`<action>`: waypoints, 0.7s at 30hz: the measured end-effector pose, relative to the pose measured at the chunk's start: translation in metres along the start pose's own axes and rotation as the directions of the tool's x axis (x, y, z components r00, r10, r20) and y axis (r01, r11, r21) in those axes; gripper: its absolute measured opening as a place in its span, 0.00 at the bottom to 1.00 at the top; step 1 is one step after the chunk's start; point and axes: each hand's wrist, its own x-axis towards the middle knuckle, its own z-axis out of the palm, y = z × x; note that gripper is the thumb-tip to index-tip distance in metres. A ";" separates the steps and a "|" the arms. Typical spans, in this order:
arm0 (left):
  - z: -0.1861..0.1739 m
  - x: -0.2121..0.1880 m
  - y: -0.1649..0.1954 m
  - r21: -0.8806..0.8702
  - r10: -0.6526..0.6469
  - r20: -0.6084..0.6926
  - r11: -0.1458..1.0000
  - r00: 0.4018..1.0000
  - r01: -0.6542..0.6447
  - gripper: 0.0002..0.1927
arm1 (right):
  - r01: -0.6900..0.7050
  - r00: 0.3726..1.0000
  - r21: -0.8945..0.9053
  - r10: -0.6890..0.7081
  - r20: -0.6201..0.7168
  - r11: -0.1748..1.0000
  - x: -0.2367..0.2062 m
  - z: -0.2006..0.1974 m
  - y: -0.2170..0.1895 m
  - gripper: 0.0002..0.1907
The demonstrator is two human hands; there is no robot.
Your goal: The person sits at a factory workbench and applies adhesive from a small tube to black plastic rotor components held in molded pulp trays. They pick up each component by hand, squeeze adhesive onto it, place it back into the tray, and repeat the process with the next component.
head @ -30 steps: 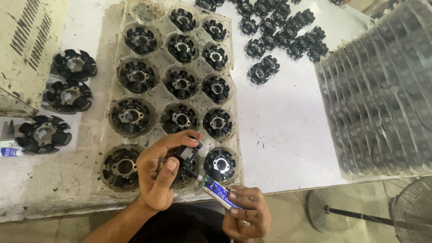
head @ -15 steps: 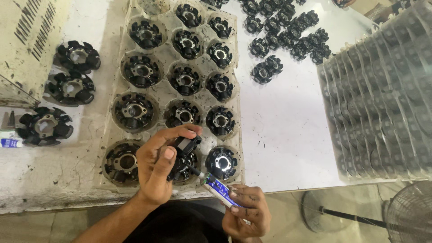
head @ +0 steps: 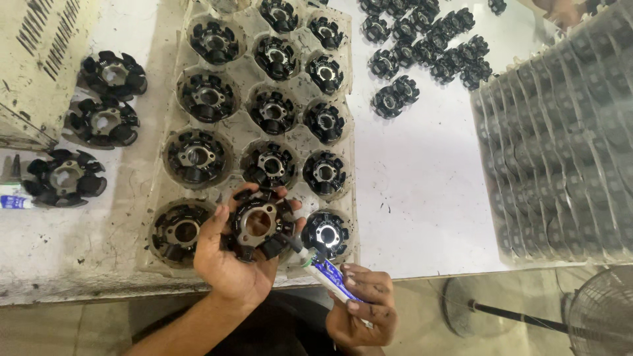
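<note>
**Glue tube meets a stator lifted from the tray**

While the right hand [head: 361,304] pinches a small white-and-blue glue tube [head: 323,269] between closed fingers [head: 369,290], its nozzle touches the lower right edge of a black wound stator [head: 258,225]. That stator rests in the left hand [head: 232,254], cupped from below, thumb and fingers [head: 221,217] spread fairly wide around its rim, just above the near edge of the moulded tray [head: 153,198]. Its pocket in the near row sits hidden beneath it. Judging by the layout, the work looks only partly through: the other tray pockets hold stators, and whether any carry glue cannot be told. Farther left, three loose stators [head: 104,122] lie beside a cream metal box [head: 36,59]. Beyond the tray, a cluster of smaller black parts [head: 428,46] covers the white table [head: 422,178], with stacked clear trays [head: 560,151] at right.
</note>
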 end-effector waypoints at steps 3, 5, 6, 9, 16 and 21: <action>-0.001 -0.001 0.000 0.001 -0.047 -0.078 0.999 0.996 0.047 0.23 | -0.007 1.000 -0.020 0.007 0.008 1.000 -0.002 0.002 -0.001 0.17; -0.002 0.000 0.000 0.002 -0.069 -0.114 0.998 0.991 0.070 0.23 | 0.028 0.999 0.002 -0.028 -0.020 1.000 -0.001 0.004 0.001 0.18; -0.002 0.000 0.000 0.001 -0.074 -0.122 0.997 0.990 0.075 0.23 | 0.026 1.000 -0.003 -0.026 -0.006 1.000 -0.001 0.004 0.002 0.18; -0.003 0.002 0.000 -0.020 -0.091 -0.128 0.996 0.988 0.089 0.24 | 0.028 0.999 -0.012 -0.028 0.021 1.000 0.001 0.003 0.004 0.18; -0.007 0.006 0.001 -0.047 -0.144 -0.192 0.989 0.971 0.138 0.25 | -0.024 0.995 -0.048 0.028 0.095 0.999 0.002 -0.003 0.001 0.19; -0.009 0.008 0.002 -0.045 -0.159 -0.229 0.987 0.960 0.152 0.25 | -0.034 0.994 -0.009 0.035 0.100 0.999 0.001 -0.001 0.003 0.19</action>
